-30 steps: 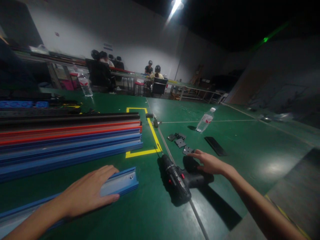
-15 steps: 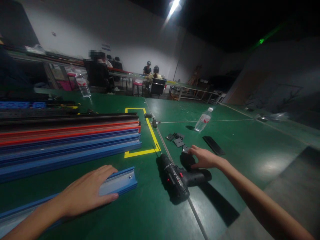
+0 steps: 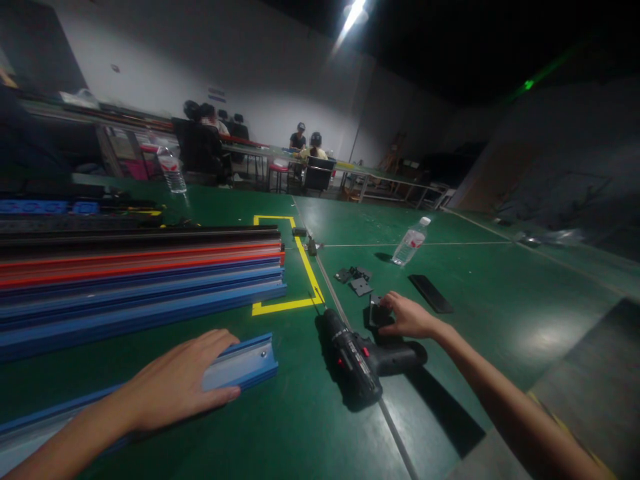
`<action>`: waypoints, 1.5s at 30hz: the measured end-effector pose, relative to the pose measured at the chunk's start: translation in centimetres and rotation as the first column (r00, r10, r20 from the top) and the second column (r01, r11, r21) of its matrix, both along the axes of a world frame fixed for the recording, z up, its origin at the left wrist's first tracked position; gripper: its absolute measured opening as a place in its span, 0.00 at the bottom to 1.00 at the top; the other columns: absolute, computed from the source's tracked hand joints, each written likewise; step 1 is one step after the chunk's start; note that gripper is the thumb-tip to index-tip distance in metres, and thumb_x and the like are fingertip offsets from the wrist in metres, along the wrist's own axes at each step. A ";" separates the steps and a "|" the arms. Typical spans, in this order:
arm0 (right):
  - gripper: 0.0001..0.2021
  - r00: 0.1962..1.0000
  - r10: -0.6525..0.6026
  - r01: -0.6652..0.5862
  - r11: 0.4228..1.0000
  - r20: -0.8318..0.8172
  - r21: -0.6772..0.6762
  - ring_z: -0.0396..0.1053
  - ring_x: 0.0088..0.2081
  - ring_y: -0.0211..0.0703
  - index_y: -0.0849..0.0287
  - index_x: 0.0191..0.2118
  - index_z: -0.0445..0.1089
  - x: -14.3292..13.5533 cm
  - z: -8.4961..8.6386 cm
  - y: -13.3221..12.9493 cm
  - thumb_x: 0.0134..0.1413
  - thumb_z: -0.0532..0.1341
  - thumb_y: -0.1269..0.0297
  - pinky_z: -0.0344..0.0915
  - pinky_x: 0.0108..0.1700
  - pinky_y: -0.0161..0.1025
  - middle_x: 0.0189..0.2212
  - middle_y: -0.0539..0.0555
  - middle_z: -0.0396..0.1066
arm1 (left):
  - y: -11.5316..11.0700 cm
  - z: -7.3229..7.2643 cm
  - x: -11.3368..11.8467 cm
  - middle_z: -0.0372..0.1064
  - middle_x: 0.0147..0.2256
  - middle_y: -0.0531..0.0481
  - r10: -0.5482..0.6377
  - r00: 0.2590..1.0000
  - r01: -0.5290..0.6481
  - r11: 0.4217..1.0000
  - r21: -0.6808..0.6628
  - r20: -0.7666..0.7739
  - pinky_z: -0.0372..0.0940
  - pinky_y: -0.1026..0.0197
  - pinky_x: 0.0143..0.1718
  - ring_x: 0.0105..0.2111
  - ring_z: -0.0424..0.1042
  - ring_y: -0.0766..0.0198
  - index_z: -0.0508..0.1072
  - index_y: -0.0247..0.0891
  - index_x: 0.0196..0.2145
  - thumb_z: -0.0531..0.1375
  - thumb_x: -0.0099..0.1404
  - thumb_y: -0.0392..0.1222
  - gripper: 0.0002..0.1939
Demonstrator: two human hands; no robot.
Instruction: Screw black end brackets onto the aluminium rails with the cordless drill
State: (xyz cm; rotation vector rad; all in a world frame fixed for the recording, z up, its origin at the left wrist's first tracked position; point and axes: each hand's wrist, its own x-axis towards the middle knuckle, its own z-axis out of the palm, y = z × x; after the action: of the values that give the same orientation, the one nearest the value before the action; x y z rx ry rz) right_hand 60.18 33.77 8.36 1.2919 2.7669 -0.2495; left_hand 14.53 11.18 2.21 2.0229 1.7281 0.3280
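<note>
My left hand (image 3: 183, 380) lies across a blue metal rail (image 3: 243, 365), fingers over its far edge and thumb along the near side. A small screw or hole shows near the rail's end. My right hand (image 3: 406, 316) pinches a small dark square plate (image 3: 375, 312), which stands tilted up from the table; my fingers hide part of it. Several similar flat grey plates (image 3: 359, 285) lie loosely just beyond. Between my hands a black cordless drill (image 3: 355, 360) rests on its side, its bit toward the yellow tape and a red light showing.
Blue, red and black rails (image 3: 150, 287) lie stacked at left, ending near a yellow tape outline (image 3: 285, 307). A black phone-like slab (image 3: 430, 293) and a water bottle (image 3: 411, 241) are at right. Another bottle (image 3: 171, 170) stands at the far left. People (image 3: 315, 150) sit at a far table.
The small plate has been tilted up off the table in my right hand's fingers. My left hand stays on the blue rail. The view has shifted slightly.
</note>
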 end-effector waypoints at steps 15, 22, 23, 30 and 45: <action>0.18 0.991 0.098 -0.101 0.994 -0.089 -0.028 0.74 0.45 0.49 0.54 0.52 0.76 -0.2 0.0 -0.3 0.69 0.53 0.55 0.69 0.50 0.45 0.47 0.60 0.75 | 0.0 0.0 0.0 0.66 0.59 0.43 -0.002 1.000 0.001 1.000 0.013 0.020 0.64 0.47 0.55 0.54 0.69 0.47 0.67 0.47 0.61 0.60 0.61 0.67 0.36; 0.17 0.984 0.065 -0.067 0.998 -0.164 -0.006 0.73 0.49 0.50 0.59 0.57 0.69 -0.5 0.2 -0.5 0.68 0.54 0.60 0.68 0.52 0.46 0.51 0.61 0.74 | 0.1 0.2 0.0 0.66 0.58 0.43 -0.009 1.000 0.009 1.000 0.000 0.029 0.65 0.49 0.54 0.53 0.70 0.48 0.67 0.47 0.60 0.60 0.61 0.67 0.35; 0.17 0.984 0.057 -0.060 0.998 -0.170 -0.013 0.73 0.48 0.50 0.59 0.58 0.67 -0.5 0.3 -0.5 0.68 0.54 0.61 0.68 0.50 0.45 0.50 0.61 0.75 | 0.1 0.2 -0.1 0.66 0.58 0.43 -0.008 1.000 0.009 1.000 -0.003 0.028 0.65 0.49 0.54 0.53 0.70 0.48 0.67 0.47 0.60 0.60 0.61 0.67 0.35; 0.14 0.983 -0.001 -0.004 1.000 -0.183 -0.024 0.74 0.35 0.45 0.58 0.55 0.64 -1.0 1.0 -0.8 0.69 0.50 0.64 0.67 0.37 0.39 0.39 0.58 0.77 | 0.0 0.3 0.0 0.67 0.58 0.42 -0.002 0.999 0.002 1.000 0.022 0.038 0.66 0.48 0.54 0.54 0.70 0.46 0.69 0.47 0.60 0.60 0.61 0.67 0.35; 0.14 0.974 -0.077 0.062 0.995 -0.212 -0.078 0.71 0.24 0.39 0.61 0.47 0.69 -2.3 0.7 1.7 0.68 0.49 0.63 0.65 0.27 0.33 0.24 0.51 0.72 | 0.0 0.2 0.0 0.65 0.61 0.43 0.008 1.000 -0.008 1.000 -0.009 -0.015 0.63 0.44 0.59 0.58 0.67 0.45 0.67 0.46 0.61 0.60 0.61 0.69 0.38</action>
State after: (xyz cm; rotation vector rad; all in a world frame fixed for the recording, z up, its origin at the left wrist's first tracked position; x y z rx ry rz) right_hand 57.85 35.51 9.10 1.4243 2.8585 -0.5169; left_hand 14.57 11.19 2.43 2.0175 1.7438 0.3083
